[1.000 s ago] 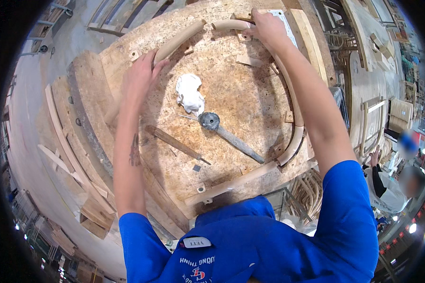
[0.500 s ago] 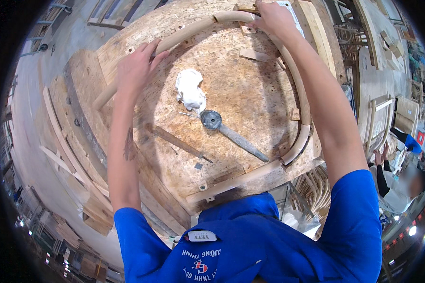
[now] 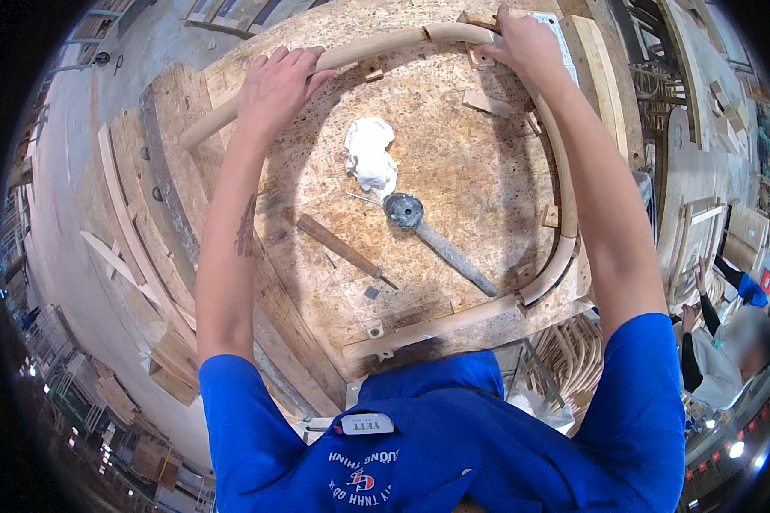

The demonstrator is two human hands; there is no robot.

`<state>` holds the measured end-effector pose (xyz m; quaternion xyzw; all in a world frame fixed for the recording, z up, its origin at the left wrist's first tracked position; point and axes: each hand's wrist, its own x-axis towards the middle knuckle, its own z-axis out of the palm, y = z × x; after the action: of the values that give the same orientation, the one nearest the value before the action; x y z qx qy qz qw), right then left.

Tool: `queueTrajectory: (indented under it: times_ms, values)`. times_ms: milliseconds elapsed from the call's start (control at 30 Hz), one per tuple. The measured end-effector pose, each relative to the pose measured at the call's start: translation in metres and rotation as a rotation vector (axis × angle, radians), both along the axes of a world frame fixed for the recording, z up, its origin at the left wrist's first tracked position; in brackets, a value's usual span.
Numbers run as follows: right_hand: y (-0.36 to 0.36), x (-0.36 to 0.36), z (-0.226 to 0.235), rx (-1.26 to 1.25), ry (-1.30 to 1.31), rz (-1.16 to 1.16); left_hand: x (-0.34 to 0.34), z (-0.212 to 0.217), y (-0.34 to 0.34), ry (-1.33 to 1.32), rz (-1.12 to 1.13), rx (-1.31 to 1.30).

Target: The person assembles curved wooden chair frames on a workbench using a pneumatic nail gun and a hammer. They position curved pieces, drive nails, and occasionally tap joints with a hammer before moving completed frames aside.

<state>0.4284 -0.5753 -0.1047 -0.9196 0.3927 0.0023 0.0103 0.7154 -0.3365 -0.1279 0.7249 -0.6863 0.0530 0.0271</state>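
Note:
A curved pale wooden frame (image 3: 565,184), made of jointed round pieces, lies around a particle-board worktop. My left hand (image 3: 278,92) is closed over its far left rail (image 3: 368,49), fingers across the top and thumb on the near side. At the far right bend my right hand (image 3: 529,50) grips the frame, the fingers partly hidden behind the hand. Inside the curve lie a crumpled white cloth (image 3: 370,156), a mallet-like tool (image 3: 443,248) with a round dark head, and a wooden-handled tool (image 3: 342,247) with a thin metal tip.
Small wooden blocks (image 3: 550,215) are fixed along the frame's inner side. Planks (image 3: 603,81) lie on the right, and long strips (image 3: 137,222) on the left. Bent wooden parts (image 3: 573,355) stack below the worktop. A co-worker (image 3: 727,355) is at the far right.
The left end of the far rail has swung away from me, my left hand moving with it. My right hand stays at the bend. The whole view has shifted slightly.

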Motion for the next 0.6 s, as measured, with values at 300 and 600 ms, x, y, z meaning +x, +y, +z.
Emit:
queueTrajectory:
  times_ms: [300, 600]
  values:
    - [-0.003, -0.003, -0.012, 0.006, -0.009, -0.006, -0.033, -0.046, -0.007, 0.108, 0.142, -0.205]
    - [0.003, -0.003, -0.008, -0.038, 0.035, -0.038, -0.034, -0.046, -0.011, 0.140, 0.132, -0.215]
